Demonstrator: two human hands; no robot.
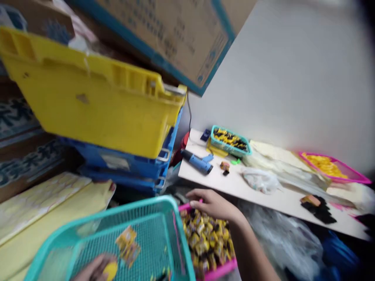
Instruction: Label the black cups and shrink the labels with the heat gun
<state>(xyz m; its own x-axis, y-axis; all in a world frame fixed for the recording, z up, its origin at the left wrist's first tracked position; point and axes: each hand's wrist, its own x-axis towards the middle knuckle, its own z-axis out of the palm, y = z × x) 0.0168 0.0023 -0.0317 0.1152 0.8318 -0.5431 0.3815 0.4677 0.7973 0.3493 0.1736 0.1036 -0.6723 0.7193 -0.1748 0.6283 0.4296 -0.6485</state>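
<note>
My right hand (212, 203) reaches over a pink basket (219, 272) filled with several small yellow and black parts (208, 238), its fingers curled on the basket's far rim. My left hand (95, 269) is low at the bottom edge, seen through the mesh of a teal basket (123, 230) that it holds up in front of me. A small yellow piece (110, 270) lies by its fingers, and a yellow packet (128, 244) lies inside the teal basket. The picture is blurred by motion.
A yellow crate (88, 97) rests on blue crates (129, 166) at left, under a cardboard box (175, 35). The white table (263, 195) carries a blue tool (197, 161), a small teal basket (231, 141) of parts, plastic bags (260, 180), a pink tray (334, 168) and black pieces (319, 210).
</note>
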